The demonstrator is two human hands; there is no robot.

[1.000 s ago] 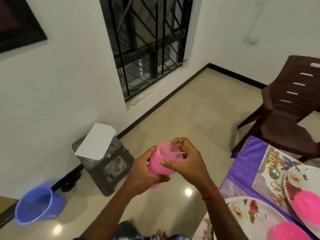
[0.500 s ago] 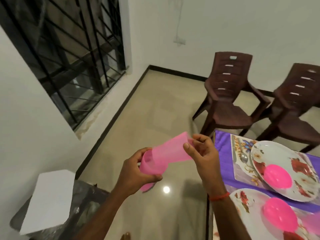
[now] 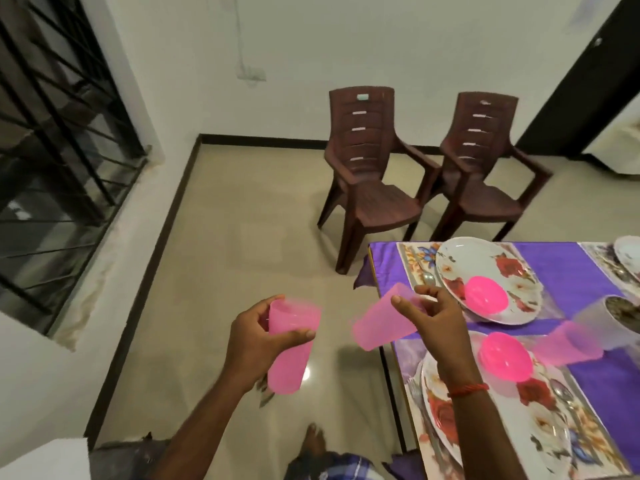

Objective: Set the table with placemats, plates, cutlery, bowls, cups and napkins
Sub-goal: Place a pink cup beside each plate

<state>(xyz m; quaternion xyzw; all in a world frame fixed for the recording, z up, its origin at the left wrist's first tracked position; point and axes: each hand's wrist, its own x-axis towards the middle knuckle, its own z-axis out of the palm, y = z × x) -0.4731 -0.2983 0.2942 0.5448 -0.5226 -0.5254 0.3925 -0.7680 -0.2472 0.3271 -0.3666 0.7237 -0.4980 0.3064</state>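
My left hand [image 3: 256, 337] grips a pink plastic cup [image 3: 289, 355] over the floor, mouth upward. My right hand [image 3: 433, 320] pinches a second pink cup [image 3: 381, 323] by its rim, the cup lying sideways at the table's left edge. On the purple-clothed table [image 3: 561, 271] two floral plates [image 3: 485, 268] [image 3: 540, 420] sit on floral placemats, each with a pink bowl [image 3: 485, 294] [image 3: 504, 355]. Another pink cup [image 3: 568, 344] lies blurred beside the near bowl. Cutlery [image 3: 427, 278] lies next to the plates.
Two brown plastic chairs [image 3: 370, 174] [image 3: 485, 168] stand beyond the table's far end. A barred window [image 3: 52, 140] fills the left wall. A steel cup [image 3: 620, 313] and another plate [image 3: 628, 254] sit at the right. My foot [image 3: 313, 441] shows on the floor.
The two nested pink cups have come apart; my right hand carried one toward the table while my left kept the other. My view swung right, showing more table.
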